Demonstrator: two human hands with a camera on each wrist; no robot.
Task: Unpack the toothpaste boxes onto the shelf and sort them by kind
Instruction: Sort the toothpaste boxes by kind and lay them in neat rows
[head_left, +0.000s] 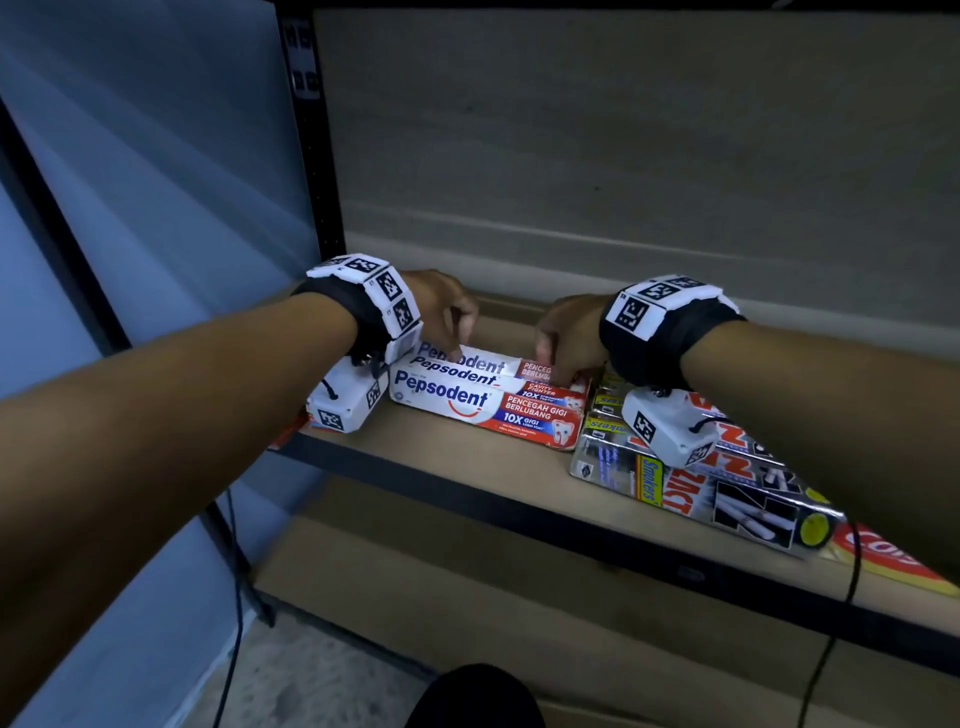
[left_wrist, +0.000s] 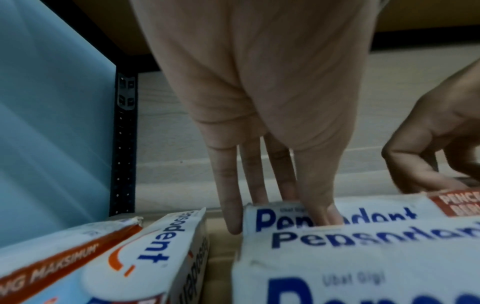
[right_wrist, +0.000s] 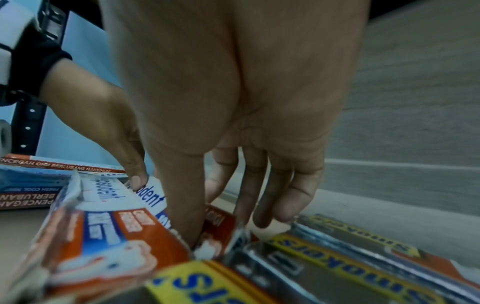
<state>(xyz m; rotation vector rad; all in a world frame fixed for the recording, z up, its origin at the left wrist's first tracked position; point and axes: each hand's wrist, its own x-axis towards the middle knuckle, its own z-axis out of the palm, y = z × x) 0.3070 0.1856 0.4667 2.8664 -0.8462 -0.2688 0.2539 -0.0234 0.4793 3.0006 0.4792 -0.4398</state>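
on the shelf, at the back of the pepsodent row, the rear pepsodent box is pinched at each end by the left hand and right hand, fingers curled; best press it flush against its neighbours, clear of the silver smokers boxes.

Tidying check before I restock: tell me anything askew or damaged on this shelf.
The silver Smokers boxes lie at an angle to the shelf edge, and the front one pokes past it. The end flap of a Pepsodent box looks torn and crumpled. Both hands grip the rearmost Pepsodent box.
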